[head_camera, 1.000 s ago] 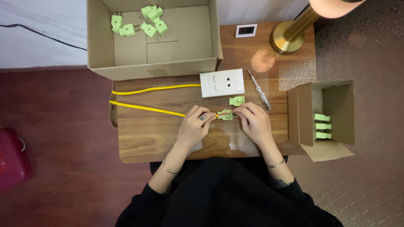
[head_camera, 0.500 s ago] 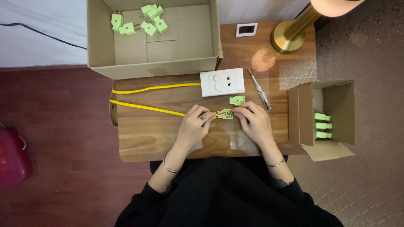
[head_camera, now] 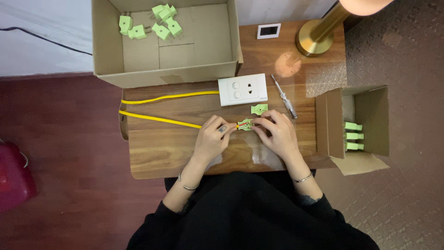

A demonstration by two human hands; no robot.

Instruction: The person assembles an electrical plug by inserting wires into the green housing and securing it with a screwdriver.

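Head view: both hands meet near the middle of the wooden counter [head_camera: 157, 157]. The left hand [head_camera: 213, 139] has its fingers [head_camera: 224, 129] pinched shut on the end of a yellow cable [head_camera: 162, 119], right where it meets a small green plug [head_camera: 244, 124]. The right hand [head_camera: 276, 134] grips the plug from the other side, fingertips closed on its right end. The plug lies flat, just above the counter between the two hands, with its long axis running left to right; its open end faces left toward the cable, and thin red and yellow wires show at that joint. The cable runs away to the left along the same line, bends back at the counter's left edge, and returns to a white socket plate [head_camera: 243, 89] lying behind the hands. A second green plug piece [head_camera: 259, 109] rests just behind the right hand's fingers, apart from the held one. A screwdriver [head_camera: 284, 96] lies beside the socket plate, tilted, its tip pointing toward the near right. A large cardboard box [head_camera: 203, 51] at the back holds several loose green plugs [head_camera: 159, 21] in its far left corner. A smaller box [head_camera: 333, 125] at the right edge holds three more, stacked in a row. A brass lamp base [head_camera: 317, 37] stands at the back right.
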